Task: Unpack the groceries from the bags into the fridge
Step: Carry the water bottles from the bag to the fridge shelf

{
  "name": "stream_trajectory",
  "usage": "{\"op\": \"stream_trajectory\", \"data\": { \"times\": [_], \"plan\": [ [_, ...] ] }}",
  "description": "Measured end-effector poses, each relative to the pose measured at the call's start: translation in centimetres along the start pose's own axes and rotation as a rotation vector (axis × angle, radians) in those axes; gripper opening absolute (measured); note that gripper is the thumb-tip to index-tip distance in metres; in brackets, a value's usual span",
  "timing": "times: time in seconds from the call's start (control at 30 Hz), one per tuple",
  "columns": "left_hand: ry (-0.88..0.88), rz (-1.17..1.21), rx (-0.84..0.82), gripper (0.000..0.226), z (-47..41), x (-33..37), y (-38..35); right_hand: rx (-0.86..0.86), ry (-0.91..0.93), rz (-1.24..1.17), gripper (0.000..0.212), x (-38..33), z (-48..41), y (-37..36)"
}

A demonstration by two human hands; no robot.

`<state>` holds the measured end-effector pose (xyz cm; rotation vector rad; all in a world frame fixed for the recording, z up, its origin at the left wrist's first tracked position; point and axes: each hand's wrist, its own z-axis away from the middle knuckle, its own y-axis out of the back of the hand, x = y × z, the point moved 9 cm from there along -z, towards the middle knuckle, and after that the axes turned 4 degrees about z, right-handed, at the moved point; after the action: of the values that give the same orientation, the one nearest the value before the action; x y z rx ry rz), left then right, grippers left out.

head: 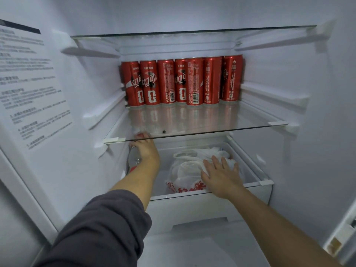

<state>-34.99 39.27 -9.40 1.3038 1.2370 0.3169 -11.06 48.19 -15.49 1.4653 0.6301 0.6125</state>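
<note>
Clear glass is forming the shelf (pixel 212 120) that is crossing the middle of the open fridge (pixel 308 83), and it is hiding part of the action. The person's left hand (pixel 147 151) is reaching in under its front edge, and the fingertips are showing only as a blur through the pane. That hand is gripping the upper part of a clear bottle (pixel 134 158) standing at the far left of the drawer (pixel 212 195) below. The bottle's lower half is disappearing behind the forearm, and a bit of red near its top is too smeared to identify.

The right hand (pixel 221 174) is lying flat, fingers spread, on a white plastic bag (pixel 185 170) sitting inside the same drawer. Red print on the bag's front is being cut off by the drawer's rim, and whatever is in the bag is staying out of sight.

Seven red cans (pixel 183 81) are standing upright in a row against the back wall on the glass shelf, their reflections showing faintly in it. A second glass shelf (pixel 192 32) is spanning the compartment above them.

A printed sticker (pixel 28 83) is covering the left inner wall, its text too small to read. A grey sleeve (pixel 100 228) is covering the left arm down to the elbow; the right arm is bare. The walls are looking white and dimly lit.
</note>
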Motion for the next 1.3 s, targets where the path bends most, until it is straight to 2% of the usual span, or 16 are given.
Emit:
{"op": "stream_trajectory", "data": {
  "times": [0.13, 0.27, 0.33, 0.43, 0.53, 0.67, 0.87, 1.07, 1.3],
  "plan": [
    [-0.003, 0.009, -0.026, 0.07, 0.8, -0.4, 0.8, -0.016, 0.001, -0.012, 0.062, -0.1, 0.1, 0.0],
    [-0.127, 0.077, 0.007, 0.067, 2.5, 0.9, 2.3, -0.016, 0.0, -0.041, 0.062, -0.1, 0.4, 0.6],
    [-0.161, 0.246, 0.005, 0.066, 4.6, 1.6, 3.5, 0.059, -0.023, -0.08, 0.061, -0.1, 1.1, 1.4],
    [-0.172, 0.574, 0.023, 0.063, 9.2, 2.2, 4.8, 0.272, -0.1, -0.094, 0.06, 0.0, 4.0, 2.5],
    [-0.193, 0.742, 0.118, 0.062, 15.4, 1.8, 5.0, 0.351, -0.126, -0.125, 0.062, -0.1, 8.5, 1.3],
    [-0.198, 0.858, 0.151, 0.064, 23.7, 1.5, 4.4, 0.314, -0.131, -0.138, 0.065, 0.5, 15.1, -1.4],
    [-0.262, 0.924, 0.049, 0.066, 35.4, 3.6, 3.3, 0.22, -0.118, -0.172, 0.064, 2.3, 25.9, -4.1],
    [-0.372, 1.104, -0.034, 0.064, 47.0, 5.2, 3.7, 0.209, -0.148, -0.173, 0.063, 5.1, 37.5, -4.4],
    [-0.595, 1.136, -0.147, 0.065, 60.1, 8.7, 4.8, 0.195, -0.351, -0.186, 0.063, 11.1, 51.5, -7.5]
  ]
}}
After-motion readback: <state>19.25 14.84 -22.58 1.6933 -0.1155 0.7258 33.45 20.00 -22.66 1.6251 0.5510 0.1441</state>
